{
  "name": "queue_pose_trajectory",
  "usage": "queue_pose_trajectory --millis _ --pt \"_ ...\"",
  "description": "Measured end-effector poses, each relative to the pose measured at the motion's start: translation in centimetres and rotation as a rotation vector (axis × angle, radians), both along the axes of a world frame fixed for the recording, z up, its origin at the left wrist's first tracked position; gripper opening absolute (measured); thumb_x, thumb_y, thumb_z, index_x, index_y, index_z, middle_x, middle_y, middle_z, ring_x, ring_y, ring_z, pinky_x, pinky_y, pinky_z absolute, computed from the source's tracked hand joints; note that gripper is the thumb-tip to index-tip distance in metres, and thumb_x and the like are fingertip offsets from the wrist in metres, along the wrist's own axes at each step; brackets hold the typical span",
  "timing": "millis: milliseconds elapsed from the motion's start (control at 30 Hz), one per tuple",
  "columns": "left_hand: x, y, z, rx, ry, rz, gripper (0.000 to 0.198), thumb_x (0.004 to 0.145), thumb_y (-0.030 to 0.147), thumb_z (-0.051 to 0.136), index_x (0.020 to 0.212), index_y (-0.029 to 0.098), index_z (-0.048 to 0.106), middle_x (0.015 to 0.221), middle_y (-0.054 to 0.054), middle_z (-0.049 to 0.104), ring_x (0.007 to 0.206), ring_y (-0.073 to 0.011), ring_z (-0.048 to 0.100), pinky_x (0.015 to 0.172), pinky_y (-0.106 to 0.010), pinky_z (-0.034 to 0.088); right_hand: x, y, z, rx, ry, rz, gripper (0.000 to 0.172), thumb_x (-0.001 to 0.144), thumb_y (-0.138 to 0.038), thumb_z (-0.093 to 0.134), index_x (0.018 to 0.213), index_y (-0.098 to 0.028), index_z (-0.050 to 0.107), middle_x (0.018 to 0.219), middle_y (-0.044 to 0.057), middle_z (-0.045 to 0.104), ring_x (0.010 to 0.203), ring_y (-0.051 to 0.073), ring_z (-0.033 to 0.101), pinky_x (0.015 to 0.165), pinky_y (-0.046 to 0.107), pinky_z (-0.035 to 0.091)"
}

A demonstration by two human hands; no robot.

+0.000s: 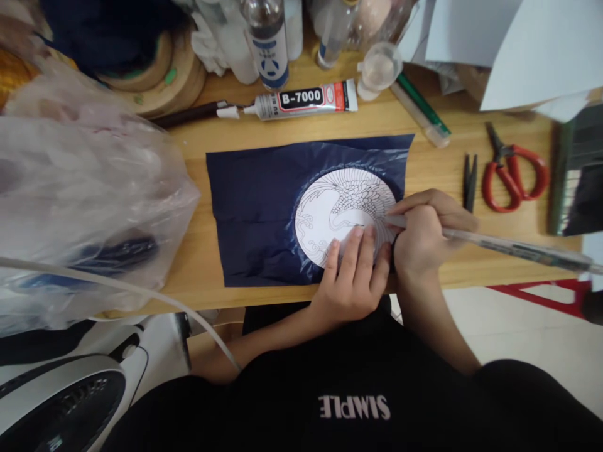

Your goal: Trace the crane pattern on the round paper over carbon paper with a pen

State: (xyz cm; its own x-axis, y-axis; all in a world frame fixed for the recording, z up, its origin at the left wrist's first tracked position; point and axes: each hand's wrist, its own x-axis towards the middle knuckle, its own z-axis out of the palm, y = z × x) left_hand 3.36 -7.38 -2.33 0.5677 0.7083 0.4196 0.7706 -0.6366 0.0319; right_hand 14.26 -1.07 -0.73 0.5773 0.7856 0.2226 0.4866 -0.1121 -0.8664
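A round white paper printed with a line drawing of a bird lies on a dark blue sheet. My left hand rests on the lower part of the paper, its fingers stretched out and slightly apart. In my right hand is a long pen-like tool, its tip at the right edge of the drawing and its shaft pointing off to the right. The fingers of that hand are closed around the tool. What the exact tip is cannot be made out.
Behind the sheet lie a B-7000 glue tube, a bottle, a small open cup and a green pen. Red-handled scissors and black tweezers lie right. Plastic bags and a white cable occupy the left.
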Motion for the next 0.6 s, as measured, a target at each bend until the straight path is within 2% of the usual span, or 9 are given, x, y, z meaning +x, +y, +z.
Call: queue_pose_trajectory --millis 367,600 --pt "0.0 -0.07 0.05 -0.002 -0.015 -0.006 0.04 0.092 0.033 0.056 0.124 0.008 0.058 0.128 -0.02 0.06 0.122 -0.0335 0.055 0.1 -0.046 0.044 0.29 -0.08 -0.25 0.071 0.019 0.057 0.026 0.059 -0.002 0.04 0.049 -0.019 0.058 0.045 -0.005 0.052 0.04 0.008 0.044 0.041 0.023 0.028" --pt "-0.01 -0.05 0.08 -0.006 -0.013 -0.006 0.041 0.093 0.035 0.054 0.124 0.008 0.058 0.127 -0.019 0.06 0.121 -0.0324 0.056 0.1 -0.046 0.044 0.38 -0.24 -0.03 0.005 -0.019 0.079 0.027 0.06 -0.003 0.04 0.05 -0.02 0.058 0.046 -0.005 0.053 0.043 0.009 0.047 0.043 0.023 0.031"
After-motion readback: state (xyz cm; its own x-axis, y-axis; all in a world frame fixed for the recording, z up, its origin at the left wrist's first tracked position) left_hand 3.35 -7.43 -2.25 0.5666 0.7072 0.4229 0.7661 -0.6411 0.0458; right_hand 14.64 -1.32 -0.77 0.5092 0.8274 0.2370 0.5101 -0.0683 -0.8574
